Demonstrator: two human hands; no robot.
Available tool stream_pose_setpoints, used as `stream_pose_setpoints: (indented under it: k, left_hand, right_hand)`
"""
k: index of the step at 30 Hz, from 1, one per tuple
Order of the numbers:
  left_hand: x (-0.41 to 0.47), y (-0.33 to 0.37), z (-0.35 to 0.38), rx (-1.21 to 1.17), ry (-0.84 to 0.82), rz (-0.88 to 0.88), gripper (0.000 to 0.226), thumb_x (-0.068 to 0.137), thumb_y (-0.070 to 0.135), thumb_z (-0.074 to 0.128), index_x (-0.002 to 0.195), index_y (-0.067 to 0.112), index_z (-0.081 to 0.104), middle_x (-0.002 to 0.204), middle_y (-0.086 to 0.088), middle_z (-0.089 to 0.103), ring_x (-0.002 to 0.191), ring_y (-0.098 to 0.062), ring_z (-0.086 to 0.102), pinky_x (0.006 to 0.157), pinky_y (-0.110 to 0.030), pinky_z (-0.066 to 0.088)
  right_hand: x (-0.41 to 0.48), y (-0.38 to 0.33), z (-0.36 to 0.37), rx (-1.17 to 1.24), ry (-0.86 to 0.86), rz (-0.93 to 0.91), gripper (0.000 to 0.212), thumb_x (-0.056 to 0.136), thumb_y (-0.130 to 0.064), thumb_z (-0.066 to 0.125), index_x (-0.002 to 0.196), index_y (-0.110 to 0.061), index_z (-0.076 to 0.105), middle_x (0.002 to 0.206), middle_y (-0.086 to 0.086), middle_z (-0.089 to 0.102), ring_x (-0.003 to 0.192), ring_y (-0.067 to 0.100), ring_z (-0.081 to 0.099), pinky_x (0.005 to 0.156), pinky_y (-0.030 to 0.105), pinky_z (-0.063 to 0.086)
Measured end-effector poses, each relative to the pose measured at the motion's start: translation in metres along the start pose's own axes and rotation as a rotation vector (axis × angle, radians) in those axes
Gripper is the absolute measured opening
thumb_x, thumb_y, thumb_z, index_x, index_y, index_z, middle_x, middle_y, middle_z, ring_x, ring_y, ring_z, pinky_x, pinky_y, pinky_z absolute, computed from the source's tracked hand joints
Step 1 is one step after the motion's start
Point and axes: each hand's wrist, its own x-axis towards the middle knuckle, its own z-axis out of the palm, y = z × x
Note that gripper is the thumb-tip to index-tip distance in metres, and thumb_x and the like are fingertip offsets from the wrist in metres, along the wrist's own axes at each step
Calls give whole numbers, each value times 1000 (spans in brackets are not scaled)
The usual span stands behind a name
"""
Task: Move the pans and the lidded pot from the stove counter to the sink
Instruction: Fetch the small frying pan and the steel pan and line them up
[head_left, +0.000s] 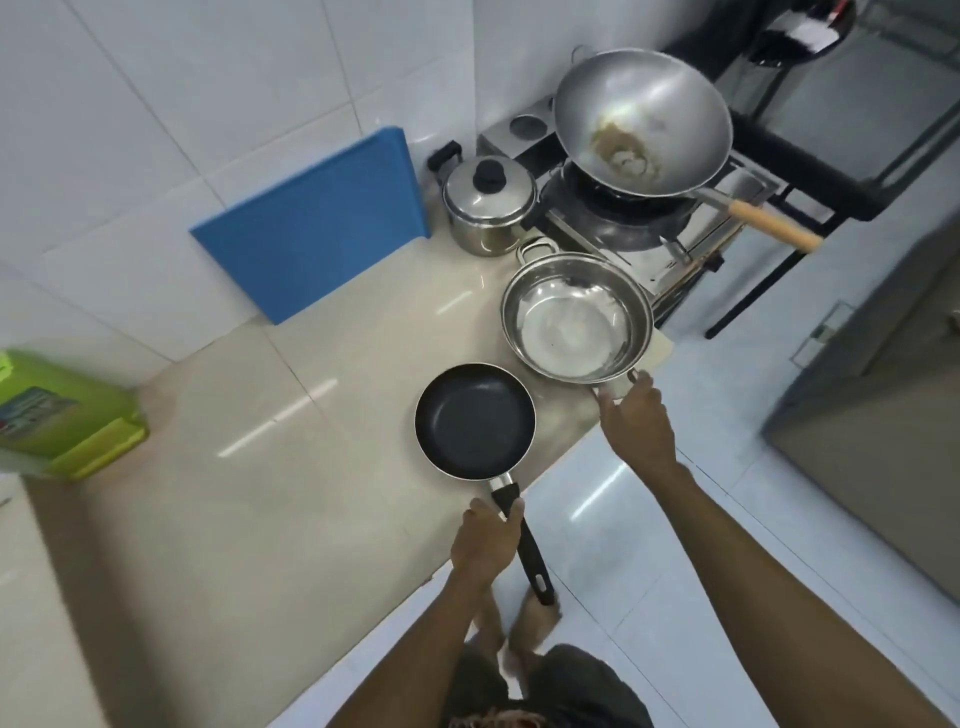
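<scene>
A small black frying pan sits near the front edge of the beige counter. My left hand is wrapped around its black handle. To its right a shiny steel two-handled pan stands at the counter's corner, and my right hand grips its near handle. Behind them, against the wall, is a steel pot with a black-knobbed lid. No sink is in view.
A large steel wok with a wooden handle rests on the gas stove at the right. A blue cutting board leans on the tiled wall. A green container stands at the left. White tiled floor lies right of the counter.
</scene>
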Motion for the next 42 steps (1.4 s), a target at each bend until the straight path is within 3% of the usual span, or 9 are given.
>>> stream_pose_setpoints:
  k: [3, 9, 13, 19, 22, 26, 34, 37, 42]
  left_hand:
    - [8, 5, 8, -62, -80, -47, 62, 96, 64, 40, 126, 10, 46, 129, -12, 62, 118, -31, 62, 83, -32, 44]
    - [13, 1, 23, -201, -180, -123, 60, 95, 65, 39, 129, 16, 48, 124, -9, 66, 120, -34, 61, 109, -51, 44]
    - [20, 0, 28, -483, -180, -174, 48, 99, 56, 44, 126, 16, 46, 103, -13, 72, 105, -39, 71, 101, -53, 53]
    - [22, -6, 32, -714, -148, -255, 34, 102, 47, 46, 119, 18, 50, 81, -8, 67, 72, -25, 73, 94, -46, 59]
    - [18, -7, 29, -739, -64, -240, 28, 104, 45, 45, 113, 19, 51, 76, -5, 59, 61, -15, 61, 54, -17, 56]
    - [14, -9, 23, -729, 45, -200, 23, 105, 39, 45, 108, 18, 54, 74, -1, 55, 61, -10, 54, 38, -5, 41]
    - [6, 2, 5, -669, 366, -153, 45, 103, 44, 47, 81, 8, 64, 69, -6, 63, 70, -27, 60, 59, -28, 47]
    - [-2, 5, -10, -683, 452, -158, 48, 102, 45, 48, 84, 5, 68, 76, -12, 68, 80, -34, 64, 75, -41, 54]
    - [-20, 8, -36, -676, 570, -151, 44, 102, 46, 48, 94, 7, 70, 86, -15, 70, 90, -37, 64, 70, -35, 45]
  right_hand:
    - [29, 4, 1, -49, -2, 51, 71, 99, -35, 58, 149, 4, 26, 139, 34, 45, 125, 53, 47, 96, 56, 44]
    - [71, 6, 7, -37, -37, 167, 67, 99, -34, 56, 144, 9, 30, 145, 33, 42, 133, 51, 40, 102, 55, 40]
    - [95, 6, 10, 102, -104, 286, 65, 100, -41, 53, 139, 8, 37, 144, 30, 48, 133, 46, 48, 103, 48, 42]
    - [112, 17, 14, 347, -125, 398, 51, 94, -41, 60, 125, -1, 59, 126, 21, 64, 96, 34, 66, 71, 32, 47]
    - [115, 23, 13, 500, -183, 461, 28, 88, -35, 68, 94, -8, 67, 106, 14, 71, 58, 23, 68, 59, 36, 61]
    - [115, 27, 12, 627, -244, 507, 27, 82, -26, 75, 98, -5, 71, 96, 14, 76, 71, 32, 74, 83, 54, 62]
    - [92, 26, 11, 734, -143, 528, 12, 80, -20, 77, 76, -13, 69, 73, 3, 72, 41, 9, 68, 55, 30, 52]
    - [79, 25, 5, 739, -108, 492, 12, 80, -20, 76, 72, -13, 69, 72, 3, 73, 45, 12, 71, 54, 31, 50]
    - [55, 13, -11, 799, -117, 422, 8, 80, -11, 73, 75, -5, 72, 74, 11, 75, 59, 26, 77, 54, 34, 59]
